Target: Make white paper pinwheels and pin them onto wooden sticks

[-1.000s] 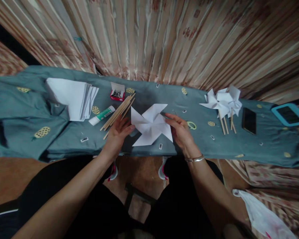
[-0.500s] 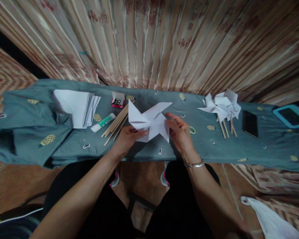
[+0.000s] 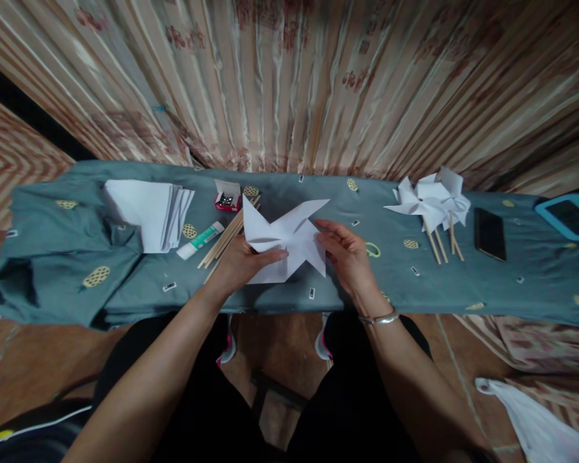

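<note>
Between my hands is a white paper pinwheel (image 3: 296, 244), held above the cloth-covered table with no stick visible on it. My left hand (image 3: 238, 260) grips its lower left side, the thumb lying on the paper near the middle and the fingers hidden behind. At the right edge, my right hand (image 3: 345, 254) pinches a blade between thumb and fingers. Several wooden sticks (image 3: 226, 238) lie just left of the pinwheel, partly covered by my left hand. Beside them are a glue stick (image 3: 200, 240) and a small red open box (image 3: 228, 196) of metal pins or tacks.
A stack of white paper (image 3: 147, 215) lies on the left of the grey-green cloth (image 3: 289, 299). To the right are finished pinwheels on sticks (image 3: 434, 199), a black phone (image 3: 489, 233) and a blue-framed tablet (image 3: 572, 217). Green scissor handles (image 3: 373, 249) show near my right hand. A curtain (image 3: 289, 90) hangs behind.
The pinwheel has shifted slightly left, and its lower left blade now spreads out flatter. My left hand has slid a little left; my right hand keeps its pinch.
</note>
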A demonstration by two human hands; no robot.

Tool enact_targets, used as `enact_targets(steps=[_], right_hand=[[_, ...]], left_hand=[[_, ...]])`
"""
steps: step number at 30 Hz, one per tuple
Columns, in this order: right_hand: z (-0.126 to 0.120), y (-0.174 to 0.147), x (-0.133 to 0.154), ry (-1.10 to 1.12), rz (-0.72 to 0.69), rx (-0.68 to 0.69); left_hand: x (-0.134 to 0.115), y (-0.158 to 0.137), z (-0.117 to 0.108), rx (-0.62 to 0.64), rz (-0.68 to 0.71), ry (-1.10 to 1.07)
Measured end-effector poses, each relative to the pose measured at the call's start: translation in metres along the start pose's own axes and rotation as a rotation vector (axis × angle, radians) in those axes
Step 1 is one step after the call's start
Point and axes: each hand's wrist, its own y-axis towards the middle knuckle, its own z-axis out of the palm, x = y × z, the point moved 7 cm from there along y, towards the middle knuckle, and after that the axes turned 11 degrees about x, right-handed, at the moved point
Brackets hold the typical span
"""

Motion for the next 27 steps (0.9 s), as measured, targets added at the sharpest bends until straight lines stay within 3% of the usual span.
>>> enact_targets(steps=[5, 9, 27], right_hand=[[0.003, -0.001, 0.000, -0.019, -0.012, 0.015], [0.004, -0.002, 0.002, -0.065, -0.028, 0.021], [-0.008, -0.007, 0.023, -0.190, -0.147, -0.067]], left_hand=[[-0.002, -0.004, 0.002, -0.159, -0.012, -0.102], [0.001, -0.004, 0.006, -0.209, -0.006, -0.203], [0.018, 0.004, 0.010, -0.222, -0.018, -0.367]])
